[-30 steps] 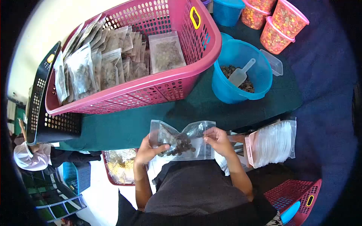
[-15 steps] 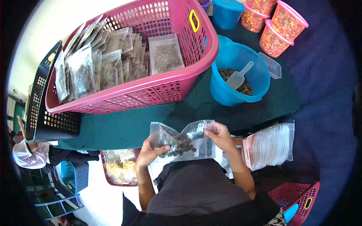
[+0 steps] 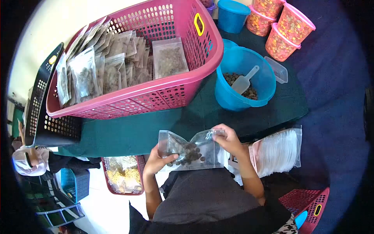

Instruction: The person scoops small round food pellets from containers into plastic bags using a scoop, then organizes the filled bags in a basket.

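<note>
At nine o'clock of the clear plastic zip bag of dark brown pieces, the left hand grips its lower edge; the right hand pinches its top corner at three o'clock. The bag hangs just above the person's lap, below the green-covered counter.

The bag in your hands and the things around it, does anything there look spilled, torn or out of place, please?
Nothing stands out. Both hands, left and right, hold the clear bag, its dark pieces inside. The scoop sits in the blue tub, and filled bags stand in the pink basket.
</note>
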